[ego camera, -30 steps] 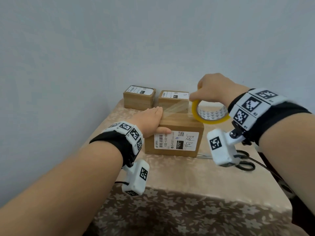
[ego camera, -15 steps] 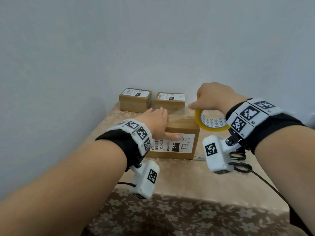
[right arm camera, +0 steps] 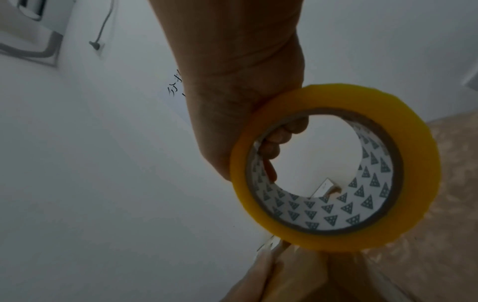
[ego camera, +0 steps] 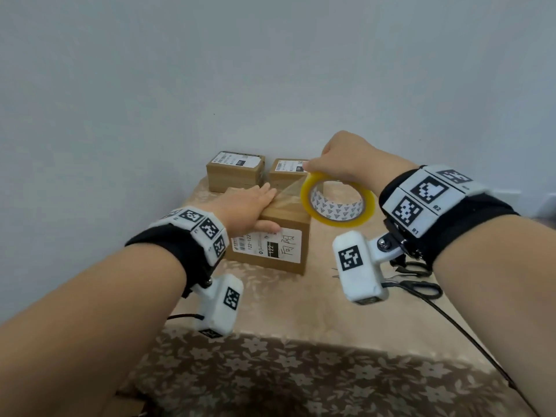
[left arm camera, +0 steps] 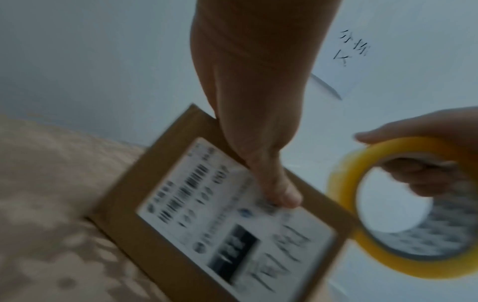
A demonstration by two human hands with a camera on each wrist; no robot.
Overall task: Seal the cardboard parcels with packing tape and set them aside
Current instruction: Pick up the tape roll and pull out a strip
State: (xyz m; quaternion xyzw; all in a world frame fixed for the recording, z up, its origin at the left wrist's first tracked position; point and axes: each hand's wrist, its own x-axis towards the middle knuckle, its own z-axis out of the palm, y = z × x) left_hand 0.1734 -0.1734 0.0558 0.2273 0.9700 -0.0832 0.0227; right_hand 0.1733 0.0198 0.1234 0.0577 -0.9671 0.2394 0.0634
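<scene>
A brown cardboard parcel (ego camera: 282, 239) (left arm camera: 232, 224) with a white label stands on the table. My left hand (ego camera: 243, 206) (left arm camera: 258, 132) lies flat on its top, fingers straight, thumb down the labelled front. My right hand (ego camera: 340, 158) (right arm camera: 245, 112) grips a yellow roll of packing tape (ego camera: 338, 204) (left arm camera: 403, 206) (right arm camera: 333, 167), fingers through its core, held above the parcel's right end. A clear strip of tape (ego camera: 288, 192) runs from the roll down to the parcel's top beside my left fingertips.
Two more labelled parcels (ego camera: 236, 173) (ego camera: 288, 173) stand at the back against the wall. Black scissors (ego camera: 418, 285) lie on the table (ego camera: 301, 308) at the right, partly behind my right wrist camera. The floral cloth hangs over the near edge.
My right hand has lifted the roll up and over the parcel's right end, with tape stretched out. My left hand has stayed flat on the parcel's top.
</scene>
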